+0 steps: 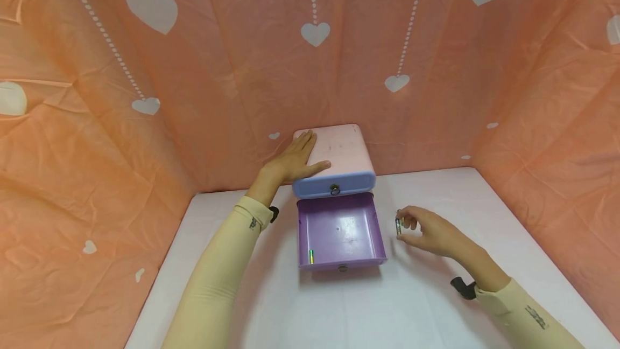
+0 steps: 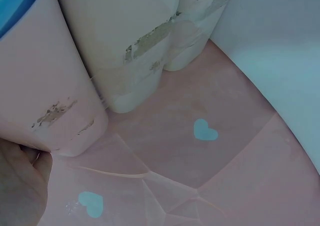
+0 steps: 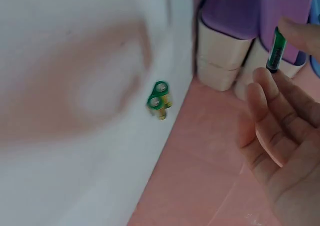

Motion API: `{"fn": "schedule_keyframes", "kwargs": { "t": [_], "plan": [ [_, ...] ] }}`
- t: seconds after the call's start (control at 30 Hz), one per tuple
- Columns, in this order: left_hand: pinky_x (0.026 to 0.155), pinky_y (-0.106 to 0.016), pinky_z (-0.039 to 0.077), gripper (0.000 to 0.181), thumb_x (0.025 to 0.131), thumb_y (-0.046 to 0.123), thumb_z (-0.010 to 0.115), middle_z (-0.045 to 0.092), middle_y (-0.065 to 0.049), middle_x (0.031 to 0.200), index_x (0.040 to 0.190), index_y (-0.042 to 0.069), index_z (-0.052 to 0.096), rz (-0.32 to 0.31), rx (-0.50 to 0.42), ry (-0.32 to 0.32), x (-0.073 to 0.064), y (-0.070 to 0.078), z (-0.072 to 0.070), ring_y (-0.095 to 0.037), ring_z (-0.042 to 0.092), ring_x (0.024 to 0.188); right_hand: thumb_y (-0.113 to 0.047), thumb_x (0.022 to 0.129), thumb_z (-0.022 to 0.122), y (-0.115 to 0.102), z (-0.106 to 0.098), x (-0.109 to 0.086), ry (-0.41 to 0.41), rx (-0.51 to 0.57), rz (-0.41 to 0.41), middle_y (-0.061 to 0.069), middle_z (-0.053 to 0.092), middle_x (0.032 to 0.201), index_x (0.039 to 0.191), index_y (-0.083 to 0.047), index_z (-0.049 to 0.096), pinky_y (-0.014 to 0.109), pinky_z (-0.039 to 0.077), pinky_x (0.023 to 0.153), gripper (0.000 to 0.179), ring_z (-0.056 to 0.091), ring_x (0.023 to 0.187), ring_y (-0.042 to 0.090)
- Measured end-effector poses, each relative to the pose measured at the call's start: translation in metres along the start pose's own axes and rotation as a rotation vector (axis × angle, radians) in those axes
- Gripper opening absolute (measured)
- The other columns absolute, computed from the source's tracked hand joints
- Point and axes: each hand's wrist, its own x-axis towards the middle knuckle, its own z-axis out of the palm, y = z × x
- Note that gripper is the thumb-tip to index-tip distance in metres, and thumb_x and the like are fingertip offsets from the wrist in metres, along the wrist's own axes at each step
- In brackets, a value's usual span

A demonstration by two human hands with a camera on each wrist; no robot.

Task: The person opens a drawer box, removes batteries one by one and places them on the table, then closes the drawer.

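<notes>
While the left hand (image 1: 295,161) rests on top of the pink cabinet (image 1: 345,147), above and behind the pulled-out purple drawer (image 1: 350,238), its fingers straight, its thumb apart and nothing in its hold, the right hand (image 1: 428,230) is just to the right of that drawer; its thumb and fingertips pinch a small green battery (image 1: 398,225), while the other fingers bend loosely; a green and gold battery (image 1: 311,256) is inside the purple drawer, at its front left corner; two more batteries (image 3: 160,88) show in the right wrist view, close beside each other on the white bench (image 1: 281,306), apart from the drawer; the blue drawer (image 1: 356,183) directly above the purple one is closed, a ring handle (image 1: 335,189) on its front; an orange cloth (image 1: 271,69) with white hearts hangs behind both drawers.
</notes>
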Motion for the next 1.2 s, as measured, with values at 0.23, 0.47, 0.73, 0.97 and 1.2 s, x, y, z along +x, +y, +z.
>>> {"fn": "schedule_keyframes", "kwargs": {
  "t": [0.23, 0.47, 0.73, 0.97, 1.2],
  "plan": [
    [0.124, -0.040, 0.005, 0.105, 0.092, 0.079, 0.036, -0.007, -0.008, 0.169, 0.162, 0.010, -0.002, 0.001, -0.002, 0.002, 0.001, -0.001, 0.002, -0.019, -0.009, 0.154, -0.017, 0.084, 0.081, 0.013, 0.005, -0.007, -0.073, 0.069, 0.017, -0.005, 0.061, 0.088, 0.112, -0.005, 0.064, 0.029, 0.050, 0.069, 0.035, 0.057, 0.082, 0.014],
    [0.124, -0.040, 0.005, 0.105, 0.092, 0.080, 0.036, -0.007, -0.008, 0.169, 0.162, 0.011, -0.002, -0.001, 0.006, 0.009, 0.002, -0.001, 0.002, -0.019, -0.009, 0.154, -0.012, 0.082, 0.082, 0.023, 0.010, -0.011, -0.107, 0.061, 0.036, 0.000, 0.060, 0.085, 0.109, -0.004, 0.063, 0.032, 0.051, 0.069, 0.034, 0.057, 0.079, 0.017],
    [0.124, -0.040, 0.005, 0.106, 0.091, 0.080, 0.035, -0.010, -0.005, 0.168, 0.161, 0.012, -0.005, -0.011, 0.007, -0.009, 0.002, -0.001, 0.001, -0.018, -0.010, 0.154, -0.009, 0.082, 0.079, 0.031, 0.012, -0.012, -0.197, 0.039, 0.142, -0.003, 0.056, 0.084, 0.109, -0.004, 0.062, 0.027, 0.048, 0.066, 0.032, 0.052, 0.077, 0.011],
    [0.124, -0.040, 0.004, 0.106, 0.091, 0.080, 0.036, -0.010, -0.006, 0.169, 0.161, 0.012, -0.005, -0.005, -0.009, -0.008, 0.002, -0.001, 0.001, -0.018, -0.010, 0.154, -0.016, 0.082, 0.083, 0.033, 0.015, -0.013, -0.255, 0.090, 0.272, 0.000, 0.057, 0.087, 0.113, -0.005, 0.062, 0.026, 0.048, 0.067, 0.039, 0.052, 0.079, 0.016],
    [0.124, -0.040, 0.004, 0.107, 0.091, 0.081, 0.036, -0.011, -0.005, 0.168, 0.161, 0.012, -0.005, -0.008, -0.008, -0.009, 0.001, -0.001, 0.001, -0.018, -0.010, 0.154, -0.014, 0.083, 0.082, 0.034, 0.016, -0.012, -0.265, 0.095, 0.271, 0.002, 0.056, 0.086, 0.113, -0.003, 0.063, 0.026, 0.046, 0.065, 0.038, 0.052, 0.078, 0.017]
  ]
}}
